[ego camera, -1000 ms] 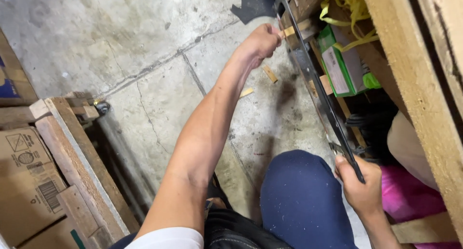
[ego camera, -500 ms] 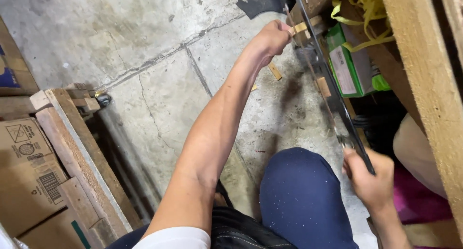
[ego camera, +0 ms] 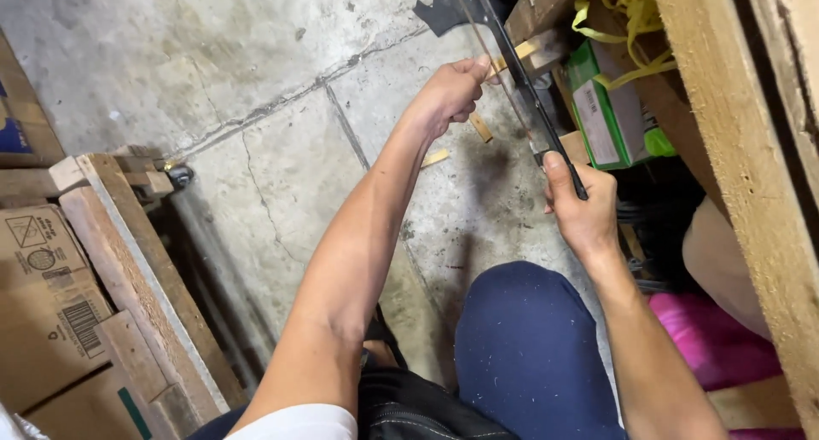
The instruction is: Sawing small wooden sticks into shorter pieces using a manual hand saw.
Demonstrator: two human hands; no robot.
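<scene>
My right hand [ego camera: 580,210] grips the handle end of a black hacksaw [ego camera: 512,56], whose frame and thin blade run up and away to the top of the view. My left hand [ego camera: 448,90] is stretched out ahead and pinches a small pale wooden stick [ego camera: 525,52] that lies against the saw blade, beside a wooden block at the top. My knee in dark blue trousers [ego camera: 529,355] is below the hands. Two small offcuts of wood [ego camera: 435,157] lie on the concrete floor under my left hand.
A green and white box [ego camera: 610,112] and yellow strapping [ego camera: 614,14] sit under a wooden frame [ego camera: 734,150] on the right. Wooden planks [ego camera: 128,261] and cardboard boxes [ego camera: 43,303] lie at the left. Something pink [ego camera: 717,338] is at the lower right. The cracked concrete floor [ego camera: 256,107] spans the middle.
My right hand has pushed the saw forward and up along the stick, from near the lower right to beside my knee's top. My left hand has stayed on the stick.
</scene>
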